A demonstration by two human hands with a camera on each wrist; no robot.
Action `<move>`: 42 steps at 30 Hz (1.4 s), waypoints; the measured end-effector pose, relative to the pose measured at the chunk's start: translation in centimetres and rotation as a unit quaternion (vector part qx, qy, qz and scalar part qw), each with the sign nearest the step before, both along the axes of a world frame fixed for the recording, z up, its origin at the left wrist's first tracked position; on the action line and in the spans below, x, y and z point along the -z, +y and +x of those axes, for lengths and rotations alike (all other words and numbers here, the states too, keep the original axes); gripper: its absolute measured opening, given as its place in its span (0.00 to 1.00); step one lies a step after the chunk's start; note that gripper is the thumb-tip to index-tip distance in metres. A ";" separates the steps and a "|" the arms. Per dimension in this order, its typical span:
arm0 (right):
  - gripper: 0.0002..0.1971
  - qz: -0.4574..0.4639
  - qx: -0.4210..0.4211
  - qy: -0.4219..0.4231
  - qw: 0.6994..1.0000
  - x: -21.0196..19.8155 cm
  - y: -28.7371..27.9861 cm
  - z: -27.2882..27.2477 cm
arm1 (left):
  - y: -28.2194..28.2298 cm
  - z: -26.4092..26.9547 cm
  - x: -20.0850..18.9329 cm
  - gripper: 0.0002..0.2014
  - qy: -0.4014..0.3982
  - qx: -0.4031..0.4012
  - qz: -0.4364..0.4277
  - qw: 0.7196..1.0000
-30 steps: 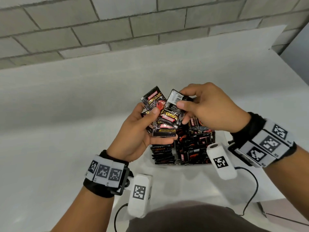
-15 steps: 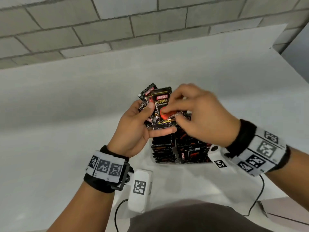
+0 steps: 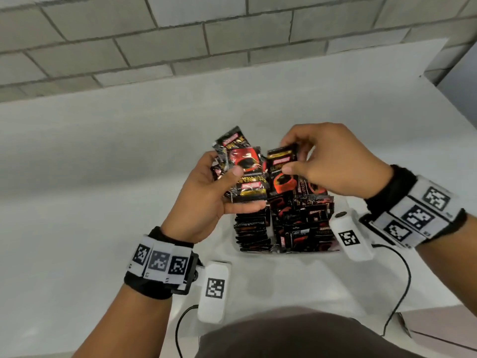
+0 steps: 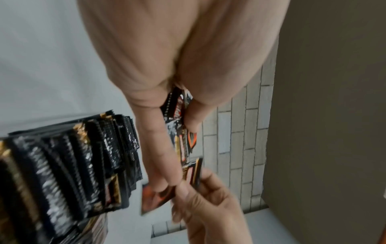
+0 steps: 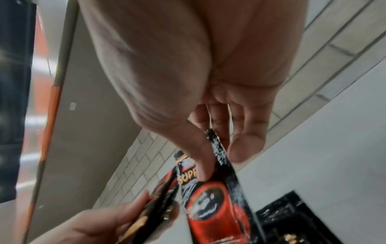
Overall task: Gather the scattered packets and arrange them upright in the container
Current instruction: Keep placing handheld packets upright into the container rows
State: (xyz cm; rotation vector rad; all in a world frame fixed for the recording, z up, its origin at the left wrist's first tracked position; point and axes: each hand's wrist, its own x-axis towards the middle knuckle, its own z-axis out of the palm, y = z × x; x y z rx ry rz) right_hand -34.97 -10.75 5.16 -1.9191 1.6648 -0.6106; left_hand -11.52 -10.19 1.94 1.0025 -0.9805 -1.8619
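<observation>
The step in hand is sorting a handful of packets above the container before they are set in. The left hand (image 3: pixel 206 200) grips a fanned stack of packets (image 3: pixel 245 171), thumb pressed across the front packet and fingers curled behind it. The right hand (image 3: pixel 333 161) pinches a single packet (image 3: pixel 280 171) near its top edge between thumb and forefinger; the right wrist view confirms the thumb on its printed face, the other fingers loosely curled behind and clear of it. This single packet hangs roughly upright, just beside the stack and directly over the container (image 3: pixel 284 250), which sits toward the near edge of the desk (image 3: pixel 103 202). The container already holds many packets: a row on its left side stands on edge, while those on its right side lie jumbled and tilted. In my judgement the task is well advanced but unfinished. The next move calls for lowering the single packet edge-first into a gap, keeping it vertical, and the jumbled side will likely need straightening. Compared with half a second ago, the right hand has drawn away to the right, separating one packet from the stack, where before its fingers lay over the stack's front.
</observation>
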 end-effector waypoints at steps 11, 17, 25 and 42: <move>0.11 0.076 -0.053 0.088 0.992 3.3 -0.1 -0.6 | -1.0 2.1 -0.1 0.14 0.010 -0.079 0.012 0.997; 0.06 0.060 -0.126 0.241 0.960 4.8 -0.5 1.2 | -0.7 1.8 0.3 0.13 0.004 -0.060 0.026 0.998; 0.08 0.067 -0.152 0.291 0.942 5.5 -1.6 2.2 | -0.8 2.1 0.3 0.16 0.004 -0.062 0.019 0.998; 0.15 0.029 -0.021 -0.030 0.999 -0.2 -0.2 0.8 | -0.2 0.0 0.1 0.20 -0.026 0.005 0.025 0.999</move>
